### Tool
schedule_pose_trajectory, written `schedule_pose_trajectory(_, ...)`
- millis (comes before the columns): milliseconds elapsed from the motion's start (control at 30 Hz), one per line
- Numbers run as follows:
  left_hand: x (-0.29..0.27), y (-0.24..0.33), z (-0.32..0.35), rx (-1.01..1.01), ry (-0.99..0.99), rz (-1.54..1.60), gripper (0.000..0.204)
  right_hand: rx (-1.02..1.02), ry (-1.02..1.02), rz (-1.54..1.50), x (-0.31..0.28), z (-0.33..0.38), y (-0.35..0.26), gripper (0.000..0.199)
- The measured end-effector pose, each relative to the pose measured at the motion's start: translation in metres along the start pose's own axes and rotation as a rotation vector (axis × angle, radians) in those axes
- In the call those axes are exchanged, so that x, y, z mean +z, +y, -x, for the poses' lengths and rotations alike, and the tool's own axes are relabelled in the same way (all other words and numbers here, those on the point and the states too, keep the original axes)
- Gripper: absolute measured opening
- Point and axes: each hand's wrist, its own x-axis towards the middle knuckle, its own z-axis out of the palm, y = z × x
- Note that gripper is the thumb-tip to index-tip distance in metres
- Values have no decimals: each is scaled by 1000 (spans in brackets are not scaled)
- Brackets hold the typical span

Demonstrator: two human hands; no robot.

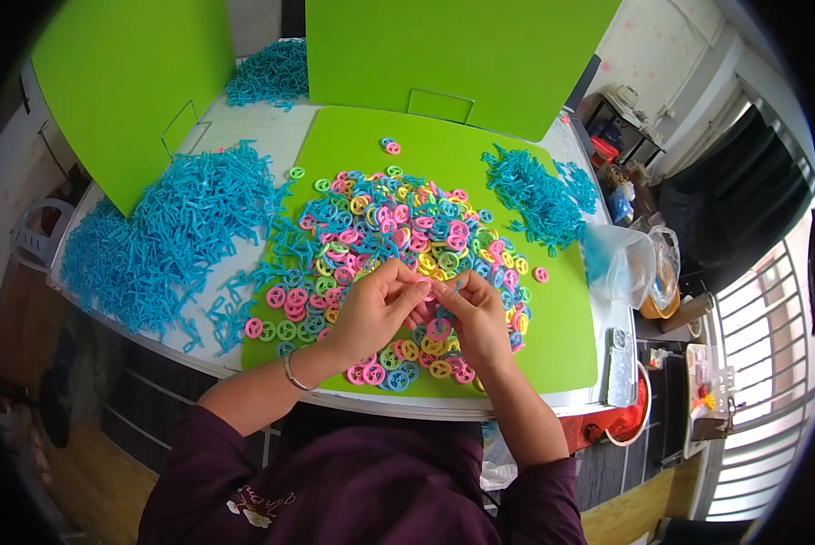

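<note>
My left hand (385, 304) and my right hand (473, 313) meet above a pile of small plastic wheels (444, 236) in pink, blue, yellow and green. Between my left thumb and fingers is a pink wheel (426, 289), partly covered by the fingertips. My right fingers pinch at its other side, and a bit of teal plastic (459, 285) shows between them. How the two pieces meet is hidden. Under the hands, more wheels spread over a green mat (553, 336). Loose teal clip-like pieces (375, 243) lie on top of the pile.
A large heap of teal pieces (180, 227) covers the table's left, with smaller heaps at the right (539, 204) and back (271, 73). Upright green boards (453, 54) stand behind and at left. A clear plastic bag (621, 263) sits at the right edge, near a clear tray (621, 368).
</note>
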Motion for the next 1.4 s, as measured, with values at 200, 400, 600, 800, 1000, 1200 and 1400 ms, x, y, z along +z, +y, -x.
schedule_pose_trajectory(200,-12,0,-3,250,-15,-531,16,0,-114,-109,10,5,-16,10)
schedule_pose_trajectory(400,-15,7,-12,231,150,-350,17,42,-158,-215,4,8,-19,13)
schedule_pose_trajectory(600,-87,13,-21,262,314,-1086,20,-7,-449,515,-48,78,-69,12)
schedule_pose_trajectory(800,-105,30,-15,-40,59,-1236,30,362,-653,1064,-105,149,-78,26)
schedule_pose_trajectory(1000,-76,5,-26,174,196,-1043,36,315,-608,1180,-106,159,-71,35)
schedule_pose_trajectory(1200,-74,-11,-28,142,94,-1137,36,-104,-604,1025,-66,112,-74,32)
schedule_pose_trajectory(1400,-47,16,-23,466,105,-1064,36,-191,-64,592,-10,48,-58,37)
